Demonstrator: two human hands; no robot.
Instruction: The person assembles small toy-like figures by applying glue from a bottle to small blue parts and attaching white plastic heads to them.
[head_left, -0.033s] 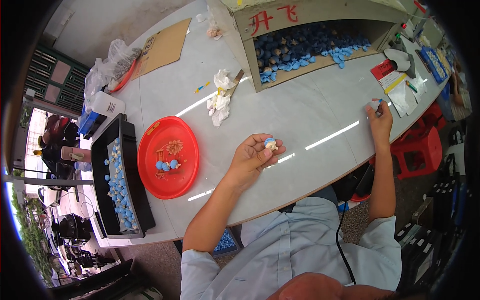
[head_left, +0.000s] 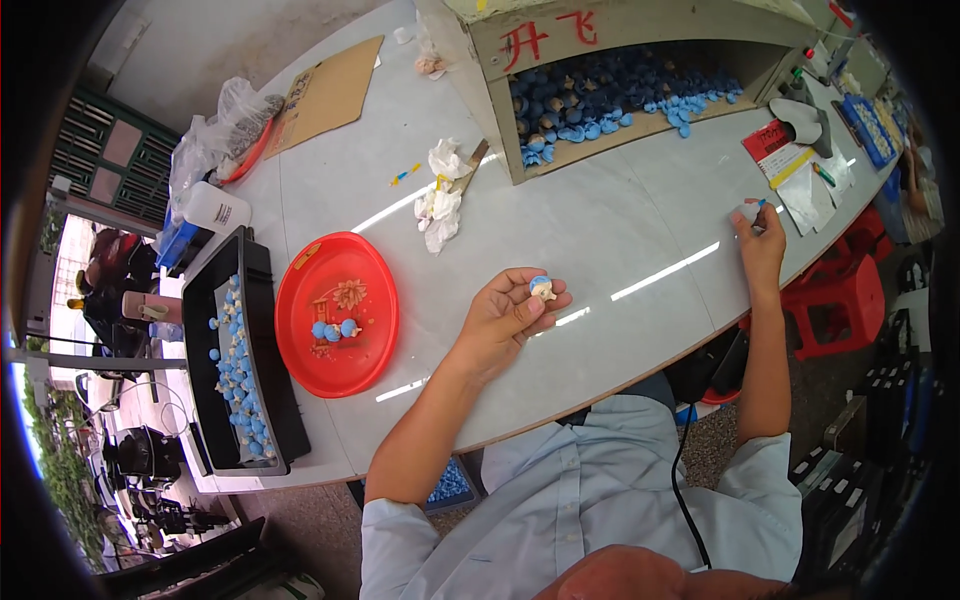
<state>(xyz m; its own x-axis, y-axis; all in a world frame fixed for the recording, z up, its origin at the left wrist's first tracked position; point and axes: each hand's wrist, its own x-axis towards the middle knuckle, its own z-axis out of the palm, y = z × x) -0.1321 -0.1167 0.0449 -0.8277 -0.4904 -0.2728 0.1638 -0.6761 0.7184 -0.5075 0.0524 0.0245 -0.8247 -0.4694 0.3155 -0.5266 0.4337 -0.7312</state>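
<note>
My left hand [head_left: 507, 308] is closed on a small blue and cream figurine part [head_left: 541, 287], pinched between thumb and fingers above the table. To the right, near the table edge, my right hand [head_left: 763, 240] grips a small whitish thing with a blue tip [head_left: 748, 211]; its exact kind is too small to tell. Left of my left hand stands a round red plate [head_left: 376, 360] with a few blue and cream pieces [head_left: 336, 330] in its middle. Beside it, a black tray [head_left: 290, 420] holds many similar pieces [head_left: 236, 385].
An open-fronted box [head_left: 477, 90] full of blue shell-like pieces [head_left: 590, 130] stands at the back. Crumpled tissues [head_left: 440, 205] lie before it. Cardboard [head_left: 328, 95] and a white bottle [head_left: 216, 208] are far left; papers [head_left: 802, 200] and red stools [head_left: 838, 300] are at right.
</note>
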